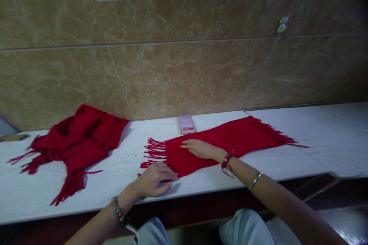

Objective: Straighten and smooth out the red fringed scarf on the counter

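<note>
A red fringed scarf (244,136) lies spread lengthwise on the white bench top, its fringes at the left and right ends. My left hand (158,178) rests at its near left corner, fingers together over the edge; whether they grip the cloth is hidden. My right hand (202,149) lies flat on the scarf's left part, fingers stretched out. Farther left, a second red fringed scarf (86,138) sits in a crumpled heap, touched by neither hand.
A small pinkish packet or phone (186,124), partly blurred, lies behind the scarf near the marble wall (184,76). At the far left is a brown wooden piece (14,138). The white surface's (201,185) front edge runs before my knees.
</note>
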Tool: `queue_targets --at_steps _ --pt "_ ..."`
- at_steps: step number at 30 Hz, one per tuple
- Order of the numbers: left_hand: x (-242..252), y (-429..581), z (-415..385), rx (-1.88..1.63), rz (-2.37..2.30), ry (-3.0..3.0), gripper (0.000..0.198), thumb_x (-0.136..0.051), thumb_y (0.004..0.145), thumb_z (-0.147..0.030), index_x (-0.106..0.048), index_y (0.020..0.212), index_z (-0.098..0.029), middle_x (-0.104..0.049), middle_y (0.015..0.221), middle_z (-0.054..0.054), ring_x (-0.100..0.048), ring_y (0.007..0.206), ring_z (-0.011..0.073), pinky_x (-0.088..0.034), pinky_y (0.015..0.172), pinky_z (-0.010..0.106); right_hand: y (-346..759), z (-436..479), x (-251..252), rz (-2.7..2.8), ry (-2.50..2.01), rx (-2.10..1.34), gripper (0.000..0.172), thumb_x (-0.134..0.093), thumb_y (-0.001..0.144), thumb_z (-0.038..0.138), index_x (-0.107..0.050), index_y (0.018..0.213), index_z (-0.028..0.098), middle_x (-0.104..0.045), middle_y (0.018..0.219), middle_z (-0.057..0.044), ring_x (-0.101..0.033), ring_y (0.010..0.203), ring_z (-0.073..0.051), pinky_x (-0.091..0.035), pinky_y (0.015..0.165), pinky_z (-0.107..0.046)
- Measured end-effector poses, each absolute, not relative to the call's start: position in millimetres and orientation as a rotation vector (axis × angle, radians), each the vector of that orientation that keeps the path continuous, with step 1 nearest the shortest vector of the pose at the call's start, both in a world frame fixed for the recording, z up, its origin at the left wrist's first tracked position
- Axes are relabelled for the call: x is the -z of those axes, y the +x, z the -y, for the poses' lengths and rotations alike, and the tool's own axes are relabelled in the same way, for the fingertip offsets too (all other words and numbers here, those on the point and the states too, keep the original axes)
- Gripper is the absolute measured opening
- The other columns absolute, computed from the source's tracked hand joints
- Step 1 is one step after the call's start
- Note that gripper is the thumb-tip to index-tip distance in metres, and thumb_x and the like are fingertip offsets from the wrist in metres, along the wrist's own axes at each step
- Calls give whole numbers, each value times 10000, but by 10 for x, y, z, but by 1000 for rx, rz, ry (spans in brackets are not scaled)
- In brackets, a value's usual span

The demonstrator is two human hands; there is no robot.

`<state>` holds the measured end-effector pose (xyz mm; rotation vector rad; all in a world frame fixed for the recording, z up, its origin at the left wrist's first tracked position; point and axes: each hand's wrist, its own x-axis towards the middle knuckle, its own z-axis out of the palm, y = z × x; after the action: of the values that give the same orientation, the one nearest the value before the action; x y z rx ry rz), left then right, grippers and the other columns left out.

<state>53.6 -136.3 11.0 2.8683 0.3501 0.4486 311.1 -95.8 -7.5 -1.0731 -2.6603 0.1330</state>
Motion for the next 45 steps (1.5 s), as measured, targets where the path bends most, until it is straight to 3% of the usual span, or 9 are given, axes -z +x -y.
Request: queue_targets --at_steps 5,11,21,25,28,31,34,41,45 --pt "-103 532 1351 -434 -350 2885 282 -381 833 -260 -608 985 -186 -666 943 48 -585 875 159 -424 770 298 3156 881 91 2571 -1345 -73 438 -328 903 314 -400 1282 106 -363 1345 -149 -282 1261 -225 -261 1024 -409" --pt "-132 539 1373 -375 -405 2891 284 -373 845 -265 -595 1002 -183 -632 946 61 -554 872 161 -406 772 286 3148 1224 30 2651 -1361 -155 489 -271 899 446 -260 1349 255 -252 1411 -77 -167 1299 -256 -172 1009 -542" --pt "-392 934 1289 -61 -426 3006 337 -301 903 -280 -563 1103 -210 -624 919 54 -553 811 149 -402 754 264 3297 1459 41 2658 -1401 -134 504 -226 900 458 -247 1355 241 -222 1423 -61 -144 1306 -236 -124 1026 -513" --pt "-377 1199 1109 -202 -587 3007 329 -314 891 -267 -585 1059 -184 -624 953 65 -556 869 153 -406 820 277 3284 1470 55 2635 -1392 -84 504 -233 901 452 -288 1341 213 -237 1418 -70 -164 1302 -228 -121 1035 -492" --pt "-164 1306 982 -310 -939 2989 408 -329 876 -341 -484 1200 -148 -501 1215 121 -469 1093 204 -362 927 329 3317 1468 61 2625 -1396 -74 518 -217 898 474 -283 1343 218 -243 1416 -66 -163 1302 -230 -132 1030 -500" --pt "78 1311 893 -155 -1146 2943 559 -317 853 -473 -352 1307 -150 -308 1379 138 -281 1259 267 -275 998 414 3463 1455 79 2596 -1466 -55 515 -205 896 487 -226 1358 262 -238 1419 -46 -160 1302 -240 -163 1011 -531" --pt "182 1285 863 -71 -1264 2916 607 -298 836 -528 -291 1340 -188 -230 1413 124 -190 1291 295 -227 1016 446 3767 1418 97 2540 -1629 26 493 -217 899 467 -236 1354 276 -250 1415 -53 -187 1294 -252 -191 998 -536" --pt "133 1312 884 -48 -1441 2851 689 -329 782 -603 -270 1346 -211 -195 1421 133 -144 1286 352 -204 1015 476 4734 1365 -19 2289 -2134 287 449 -310 895 376 -343 1315 221 -311 1383 -100 -230 1272 -296 -191 972 -577" --pt "157 1284 827 -42 -1529 2777 750 -333 744 -659 -253 1350 -223 -187 1424 130 -127 1288 358 -193 1015 486 4614 1345 -170 2263 -2057 272 472 -263 906 371 -313 1330 171 -289 1388 -130 -206 1281 -294 -246 960 -556"
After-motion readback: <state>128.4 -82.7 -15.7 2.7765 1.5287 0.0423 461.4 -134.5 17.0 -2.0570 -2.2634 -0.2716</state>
